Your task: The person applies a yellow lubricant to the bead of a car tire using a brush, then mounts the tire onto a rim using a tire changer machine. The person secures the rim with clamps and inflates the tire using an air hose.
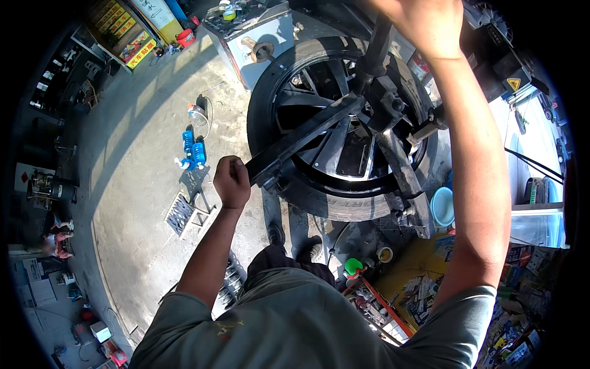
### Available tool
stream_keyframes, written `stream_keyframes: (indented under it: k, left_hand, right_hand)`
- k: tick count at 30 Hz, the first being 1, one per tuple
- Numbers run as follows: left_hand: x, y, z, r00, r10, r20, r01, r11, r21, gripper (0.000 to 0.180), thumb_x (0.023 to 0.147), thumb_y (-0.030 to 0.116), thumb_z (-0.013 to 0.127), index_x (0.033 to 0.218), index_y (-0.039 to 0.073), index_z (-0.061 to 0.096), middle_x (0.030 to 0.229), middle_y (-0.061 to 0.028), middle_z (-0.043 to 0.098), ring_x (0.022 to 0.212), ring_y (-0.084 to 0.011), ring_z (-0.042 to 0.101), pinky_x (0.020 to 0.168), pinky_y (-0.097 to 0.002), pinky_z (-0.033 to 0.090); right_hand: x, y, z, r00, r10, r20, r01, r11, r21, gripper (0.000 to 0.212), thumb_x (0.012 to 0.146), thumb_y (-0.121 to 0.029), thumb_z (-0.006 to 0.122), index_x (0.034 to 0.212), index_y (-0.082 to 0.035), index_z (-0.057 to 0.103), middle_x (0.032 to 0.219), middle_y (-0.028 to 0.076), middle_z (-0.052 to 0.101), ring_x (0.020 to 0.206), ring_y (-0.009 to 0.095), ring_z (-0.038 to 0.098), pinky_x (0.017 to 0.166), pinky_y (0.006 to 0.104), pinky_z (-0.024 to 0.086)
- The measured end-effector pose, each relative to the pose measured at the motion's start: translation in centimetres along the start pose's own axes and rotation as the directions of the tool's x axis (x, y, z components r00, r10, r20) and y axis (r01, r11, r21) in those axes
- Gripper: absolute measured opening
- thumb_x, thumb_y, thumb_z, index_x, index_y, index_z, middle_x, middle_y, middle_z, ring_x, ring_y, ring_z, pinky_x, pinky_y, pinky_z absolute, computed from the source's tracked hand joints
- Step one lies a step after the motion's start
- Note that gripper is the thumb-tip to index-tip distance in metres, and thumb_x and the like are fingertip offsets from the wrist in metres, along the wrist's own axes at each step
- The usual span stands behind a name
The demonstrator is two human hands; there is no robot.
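A car wheel (pixel 332 135) with a black tyre (pixel 362 211) and a dark spoked rim lies flat in front of me on what looks like a tyre-changing machine. A long black metal arm (pixel 295 136) slants over its left side. My left hand (pixel 232 183) is closed at the outer end of that arm, fingers curled. High on the right, my right hand (pixel 424 27) is by the top of an upright dark post (pixel 376 46) above the wheel. Its fingers run past the upper edge, so their grip is hidden. Further black metal arms (pixel 399 163) cross the wheel's right side.
A grey cabinet (pixel 270 46) with tools on top stands behind the wheel. Blue bottles (pixel 193 150) and a small rack (pixel 187 212) are on the floor to the left. A light-blue basin (pixel 442 206) and a green-topped container (pixel 353 266) sit at the right, near a cluttered shelf (pixel 384 307).
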State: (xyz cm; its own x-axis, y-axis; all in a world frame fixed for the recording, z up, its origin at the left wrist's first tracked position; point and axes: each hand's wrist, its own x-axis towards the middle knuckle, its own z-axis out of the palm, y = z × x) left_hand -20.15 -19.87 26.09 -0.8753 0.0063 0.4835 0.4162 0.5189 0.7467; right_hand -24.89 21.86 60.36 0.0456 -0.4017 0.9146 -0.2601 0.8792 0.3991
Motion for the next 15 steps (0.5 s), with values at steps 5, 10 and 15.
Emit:
stream_keyframes:
  k: [5,10,15]
  left_hand:
    - [-2.9,-0.1,2.0,0.929,-0.322,-0.181,0.252,0.911,-0.325,0.013,0.106,0.010,0.055,0.104,0.000,0.063,0.079,-0.0073,0.062,0.066,-0.0137,0.057,0.062,-0.0296,0.045]
    - [-5.8,-0.5,4.1,0.870,-0.410,-0.274,0.298,0.880,-0.369,0.017,0.109,0.018,0.055,0.109,0.002,0.059,0.087,-0.0075,0.063,0.078,-0.0160,0.061,0.074,-0.0306,0.049]
    - [-5.1,-0.4,5.3,0.791,-0.435,-0.430,0.202,0.849,-0.488,0.020,0.110,0.021,0.050,0.107,0.002,0.055,0.095,-0.0088,0.061,0.086,-0.0181,0.058,0.081,-0.0331,0.049]
  right_hand:
    - [-0.8,-3.3,2.0,0.988,0.110,-0.110,-0.124,0.984,-0.127,0.046,0.091,-0.033,0.087,0.124,-0.009,0.067,0.112,0.016,0.065,0.100,0.030,0.065,0.082,0.0402,0.055]
    - [-0.6,-3.1,0.3,0.993,0.108,0.051,-0.096,0.975,-0.200,0.020,0.096,-0.026,0.083,0.094,-0.008,0.075,0.084,0.002,0.068,0.073,0.022,0.063,0.068,0.0337,0.048]
    - [0.1,-5.4,1.2,0.956,0.273,0.112,-0.260,0.959,-0.115,0.026,0.107,-0.025,0.070,0.092,-0.004,0.071,0.074,0.000,0.060,0.065,0.009,0.050,0.061,0.0259,0.040]
